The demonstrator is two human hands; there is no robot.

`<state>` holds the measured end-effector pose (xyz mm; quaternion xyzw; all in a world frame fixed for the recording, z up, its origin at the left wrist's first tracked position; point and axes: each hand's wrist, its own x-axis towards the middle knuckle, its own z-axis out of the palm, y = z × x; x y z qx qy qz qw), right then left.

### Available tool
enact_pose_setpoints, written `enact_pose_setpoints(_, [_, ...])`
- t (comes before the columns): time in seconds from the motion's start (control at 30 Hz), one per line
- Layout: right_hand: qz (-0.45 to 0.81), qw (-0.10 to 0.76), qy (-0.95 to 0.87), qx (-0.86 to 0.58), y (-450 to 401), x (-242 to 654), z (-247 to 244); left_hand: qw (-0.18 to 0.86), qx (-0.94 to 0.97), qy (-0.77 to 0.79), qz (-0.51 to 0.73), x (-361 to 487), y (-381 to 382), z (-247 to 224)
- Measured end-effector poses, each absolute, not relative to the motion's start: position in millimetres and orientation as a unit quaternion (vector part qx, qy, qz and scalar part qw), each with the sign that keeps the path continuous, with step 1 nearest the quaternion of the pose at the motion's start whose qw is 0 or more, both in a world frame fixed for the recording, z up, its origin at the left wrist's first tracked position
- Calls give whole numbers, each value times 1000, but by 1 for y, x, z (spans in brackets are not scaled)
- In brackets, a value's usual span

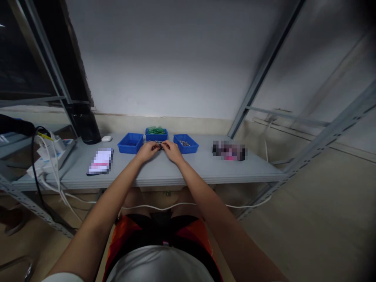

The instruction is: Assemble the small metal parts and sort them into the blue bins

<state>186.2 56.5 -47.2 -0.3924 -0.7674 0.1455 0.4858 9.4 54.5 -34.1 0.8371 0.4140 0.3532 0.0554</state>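
My left hand (148,150) and my right hand (172,150) meet over the middle of the grey shelf table (164,172). Fingers of both hands are pinched together around something small and dark, too small to name. Just behind my fingers lie several thin, shiny metal pieces (152,142), partly hidden by my hands. A blue tray (131,144) stands left of my left hand. Behind the hands, another blue tray (156,136) holds green pieces (155,130). To the right, a third blue tray (190,149) contains small silvery metal parts (184,143).
A lit phone (101,161), a white earbud case (106,138) and a black bottle (85,123) are on the left. Beyond them is a white power strip (54,160) with cables. A blurred-out object (229,151) lies right. A white cable (173,205) hangs below the front edge.
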Motion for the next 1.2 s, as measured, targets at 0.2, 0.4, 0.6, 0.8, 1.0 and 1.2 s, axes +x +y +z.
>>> enact_pose_setpoints(0.2, [158, 493, -762, -389, 55, 186, -48, 55, 839, 416, 347, 10, 48, -31])
enact_pose_setpoints(0.4, [165, 494, -755, -399, 58, 186, -48, 51, 836, 418, 352, 9, 50, -31])
enact_pose_setpoints(0.6, [165, 474, -762, -409, 58, 186, -49, 40, 835, 427, 345, 7, 55, -34])
enact_pose_setpoints(0.8, [146, 445, -772, -429, 62, 188, -52, 36, 841, 424, 334, 7, 57, -35])
enact_pose_setpoints(1.0, [133, 432, -788, -419, 62, 189, -56, 35, 833, 422, 355, 7, 55, -34])
enact_pose_setpoints(1.2, [154, 384, -841, -347, 60, 187, -55, 38, 842, 391, 370, 8, 53, -33])
